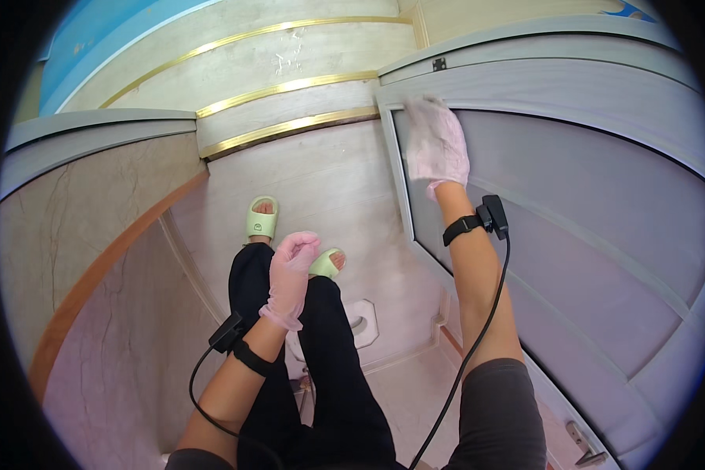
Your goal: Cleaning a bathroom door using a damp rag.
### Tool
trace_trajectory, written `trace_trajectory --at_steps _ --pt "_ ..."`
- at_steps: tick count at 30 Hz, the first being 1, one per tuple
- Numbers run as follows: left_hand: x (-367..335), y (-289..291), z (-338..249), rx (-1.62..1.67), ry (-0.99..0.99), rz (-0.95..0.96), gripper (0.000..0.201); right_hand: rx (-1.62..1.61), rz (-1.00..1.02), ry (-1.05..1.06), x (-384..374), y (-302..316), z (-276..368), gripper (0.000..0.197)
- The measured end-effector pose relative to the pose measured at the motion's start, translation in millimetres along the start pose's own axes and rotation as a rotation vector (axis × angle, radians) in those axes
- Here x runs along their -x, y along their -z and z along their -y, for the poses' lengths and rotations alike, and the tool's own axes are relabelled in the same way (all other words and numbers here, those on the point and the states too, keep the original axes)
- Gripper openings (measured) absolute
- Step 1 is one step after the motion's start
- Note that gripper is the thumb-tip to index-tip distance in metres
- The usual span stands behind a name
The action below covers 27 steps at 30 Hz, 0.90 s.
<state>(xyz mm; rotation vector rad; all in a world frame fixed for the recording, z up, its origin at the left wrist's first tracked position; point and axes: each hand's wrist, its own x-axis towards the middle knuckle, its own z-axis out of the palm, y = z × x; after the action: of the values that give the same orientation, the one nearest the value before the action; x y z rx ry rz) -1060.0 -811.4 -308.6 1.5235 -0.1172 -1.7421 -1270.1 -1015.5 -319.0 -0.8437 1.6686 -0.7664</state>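
left hand [292,274] nearest, gloved, clenched on nothing, over legs. right hand [436,142] flat, released, pressing top corner of grey door [595,235]; door could swing, hand may slip off

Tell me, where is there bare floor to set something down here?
Bare tiled floor lies between the gold-edged steps and the green slippers. Around the legs it is crowded, hemmed by the marble wall and the door under the right hand.

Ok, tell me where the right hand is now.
In the head view the gloved right hand is upper right of centre, pressed flat on the door panel near its top left corner.
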Motion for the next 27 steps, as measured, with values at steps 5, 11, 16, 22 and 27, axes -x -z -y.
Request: trace_trajectory --at_steps 5,11,16,22,27 --pt "-1.3 17.2 6.0 -0.068 0.020 -0.058 0.014 -0.261 0.094 0.092 -6.3 26.4 -10.1 0.030" --pt "-21.1 12.7 17.1 -0.043 0.045 -0.119 0.015 0.379 0.029 0.695 -35.5 17.4 -18.6 0.032" --pt "-23.1 14.9 29.9 -0.033 0.065 -0.040 0.014 0.549 -0.013 0.293 14.8 44.8 -129.7 0.041" --pt "-3.2 26.9 32.4 -0.130 0.112 -0.027 0.016 0.136 -0.182 -0.118 158.8 151.0 -185.6 0.025" --pt "6.9 10.4 14.3 -0.133 0.038 -0.020 0.015 0.388 -0.156 -0.024 164.4 126.2 -45.2 0.014"
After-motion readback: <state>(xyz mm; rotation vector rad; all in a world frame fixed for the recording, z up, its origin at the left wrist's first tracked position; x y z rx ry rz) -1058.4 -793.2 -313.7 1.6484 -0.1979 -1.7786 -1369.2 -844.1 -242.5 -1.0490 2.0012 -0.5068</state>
